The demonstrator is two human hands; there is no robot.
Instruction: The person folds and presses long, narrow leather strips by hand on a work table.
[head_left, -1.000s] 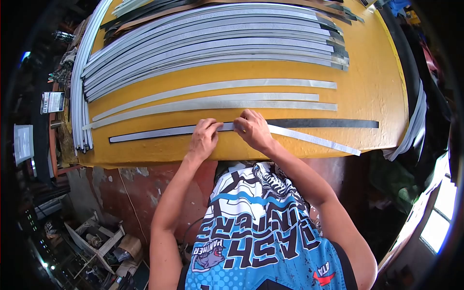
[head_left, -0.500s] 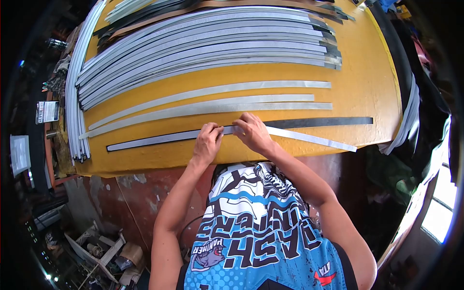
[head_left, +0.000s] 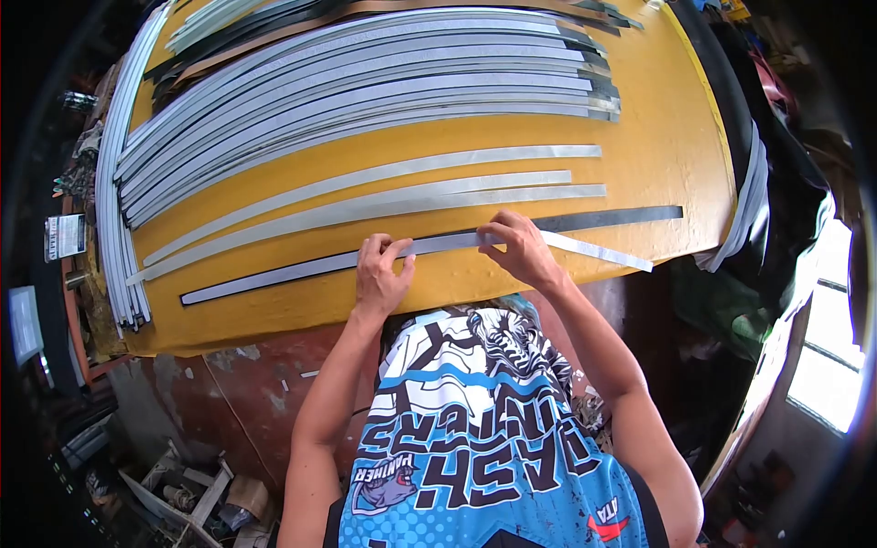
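Note:
A long black strip [head_left: 607, 219] lies across the yellow table near its front edge. A narrower white strip [head_left: 301, 279] runs along the top of its left part, leaving a thin dark border. My left hand [head_left: 382, 274] rests at the middle of the two strips, thumb and forefinger apart. To its right, my right hand [head_left: 521, 248] pinches the white strip between thumb and fingers. Beyond that hand the white strip's loose end [head_left: 603, 251] angles away from the black one towards the table's front edge.
Several pale grey strips [head_left: 384, 201] lie just behind. Further back is a large stack of white and black strips [head_left: 365, 100]. A bundle of long white strips [head_left: 114, 210] lines the left side of the yellow table [head_left: 667, 119]. Dark material [head_left: 776, 183] hangs at the right.
My right hand has slid right along the strips, widening the gap between my hands. The left thumb and forefinger have come apart. The whole view has shifted slightly.

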